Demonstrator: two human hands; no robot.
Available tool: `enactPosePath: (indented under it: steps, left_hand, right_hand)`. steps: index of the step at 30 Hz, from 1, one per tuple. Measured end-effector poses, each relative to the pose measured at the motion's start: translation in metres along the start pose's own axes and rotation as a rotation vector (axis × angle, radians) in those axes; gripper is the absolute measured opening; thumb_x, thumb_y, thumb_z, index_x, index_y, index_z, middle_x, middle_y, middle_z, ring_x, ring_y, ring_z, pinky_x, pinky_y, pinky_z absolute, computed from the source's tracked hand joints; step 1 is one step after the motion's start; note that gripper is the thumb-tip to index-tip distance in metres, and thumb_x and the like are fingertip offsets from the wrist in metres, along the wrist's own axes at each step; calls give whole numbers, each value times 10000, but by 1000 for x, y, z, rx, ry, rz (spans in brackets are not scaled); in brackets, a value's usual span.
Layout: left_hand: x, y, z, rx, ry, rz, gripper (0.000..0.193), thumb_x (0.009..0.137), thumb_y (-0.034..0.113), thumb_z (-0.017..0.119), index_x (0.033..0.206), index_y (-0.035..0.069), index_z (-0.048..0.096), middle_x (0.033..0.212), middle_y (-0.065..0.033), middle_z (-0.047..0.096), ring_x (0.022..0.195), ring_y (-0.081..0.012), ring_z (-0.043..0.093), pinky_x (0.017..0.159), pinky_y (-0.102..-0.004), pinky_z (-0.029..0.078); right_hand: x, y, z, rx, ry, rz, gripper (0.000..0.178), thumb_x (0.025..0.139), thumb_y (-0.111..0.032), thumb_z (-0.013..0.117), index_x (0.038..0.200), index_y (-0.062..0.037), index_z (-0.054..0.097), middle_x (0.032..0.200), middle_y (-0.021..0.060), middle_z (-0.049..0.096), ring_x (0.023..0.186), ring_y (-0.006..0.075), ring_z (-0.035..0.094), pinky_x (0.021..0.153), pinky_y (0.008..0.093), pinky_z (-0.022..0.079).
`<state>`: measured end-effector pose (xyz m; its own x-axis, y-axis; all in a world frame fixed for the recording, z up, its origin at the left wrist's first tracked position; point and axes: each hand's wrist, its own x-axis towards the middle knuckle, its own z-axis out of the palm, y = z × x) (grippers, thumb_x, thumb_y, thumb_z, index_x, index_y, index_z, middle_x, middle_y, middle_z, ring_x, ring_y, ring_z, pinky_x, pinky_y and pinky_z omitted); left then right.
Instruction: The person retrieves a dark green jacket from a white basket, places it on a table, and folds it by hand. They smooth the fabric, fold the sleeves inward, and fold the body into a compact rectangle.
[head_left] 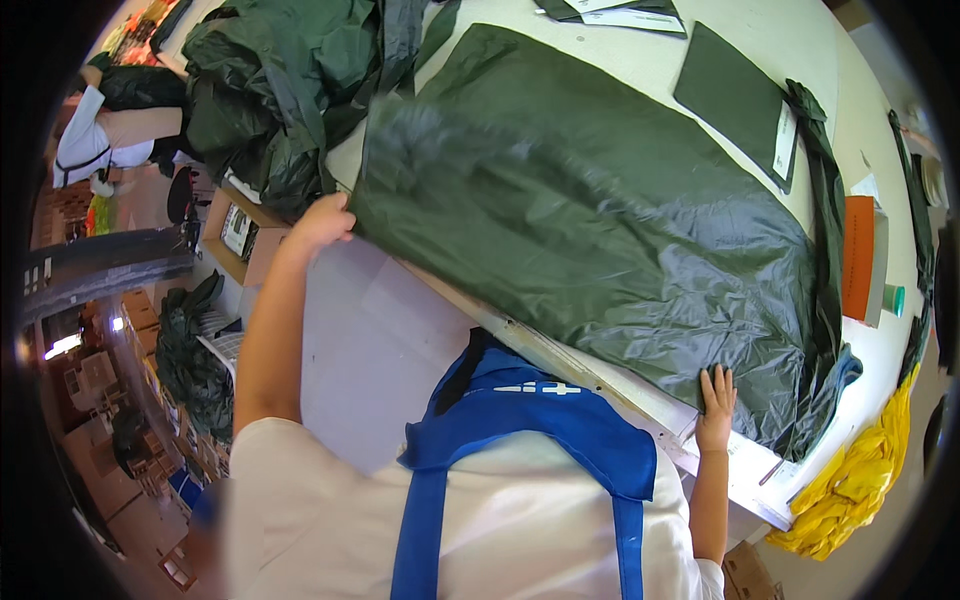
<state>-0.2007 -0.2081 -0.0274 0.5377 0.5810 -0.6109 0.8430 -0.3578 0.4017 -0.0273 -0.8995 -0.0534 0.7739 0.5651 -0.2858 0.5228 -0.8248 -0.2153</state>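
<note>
A large piece of dark green, shiny waterproof fabric (560,200) lies spread over the white table, wrinkled toward its right end. At its left corner, by the table's near edge, my left hand (325,220) is closed on the fabric's edge. My right hand (716,405) rests flat on the near right part of the fabric, fingers stretched out. Beside my left hand, a heap of the same dark green fabric (270,90) hangs at the table's left end.
A flat dark green pack (735,95) with a white label lies beyond the fabric; more packs (620,15) are farther back. An orange box (858,260) stands at right, near yellow fabric (850,490). An open carton (235,235) sits at left. Another person (125,130) works at far left.
</note>
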Motion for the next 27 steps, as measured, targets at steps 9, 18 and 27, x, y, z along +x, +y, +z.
enactPosePath:
  steps: [9, 18, 27]
  left_hand:
    - [13, 117, 119, 647, 344, 738, 559, 868, 410, 566, 1387, 310, 386, 1510, -96, 234, 1375, -368, 211, 1073, -612, 153]
    - [40, 246, 153, 681, 292, 914, 594, 875, 434, 542, 1415, 320, 324, 1515, -54, 229, 1385, -384, 169, 1060, -642, 157]
    - [144, 289, 154, 626, 509, 374, 625, 890, 398, 534, 1440, 264, 270, 1515, -124, 195, 1374, -386, 207, 1084, -577, 181]
  right_hand:
    - [-1, -5, 9, -35, -69, 50, 713, 697, 137, 482, 1323, -206, 502, 1475, 85, 317, 1381, 355, 225, 1107, 559, 158]
    - [-7, -16, -5, -78, -31, 16, 696, 607, -41, 637, 1263, -263, 566, 1405, 77, 414, 1270, 334, 373, 1018, 508, 285]
    - [116, 66, -102, 180, 217, -302, 529, 698, -260, 727, 1180, -101, 577, 1164, 131, 569, 1086, 311, 524, 926, 444, 403]
